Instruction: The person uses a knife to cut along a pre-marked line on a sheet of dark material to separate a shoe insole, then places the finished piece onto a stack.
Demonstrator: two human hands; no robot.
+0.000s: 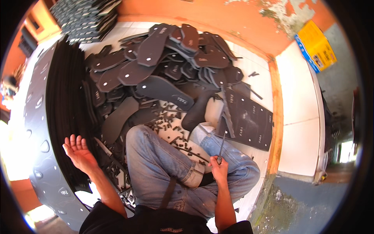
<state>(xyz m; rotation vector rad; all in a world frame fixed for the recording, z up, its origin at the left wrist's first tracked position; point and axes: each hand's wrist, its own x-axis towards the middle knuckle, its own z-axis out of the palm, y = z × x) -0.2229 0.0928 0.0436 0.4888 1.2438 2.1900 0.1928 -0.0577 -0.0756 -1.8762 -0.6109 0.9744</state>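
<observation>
My left hand [80, 153] is raised palm up with its fingers stretched out and nothing in it, beside a tall stack of black foam sheets [64, 113]. In front of my right knee, my right hand [219, 170] is closed round the handle of a knife [222, 146] whose long thin blade points away from me. Beyond the blade lies a dark foam sheet [252, 121] printed with sole shapes, with a narrow offcut strip [227, 113] over its left edge. A large heap of dark sandal soles [154, 48] rises ahead of my crossed legs.
Small black foam scraps [167, 124] litter the white tiles between my legs and the heap. Bundled stacks [83, 19] stand at the far left by an orange wall [230, 15]. A low white-tiled ledge [298, 117] runs along the right, with a yellow and blue box [316, 46] above it.
</observation>
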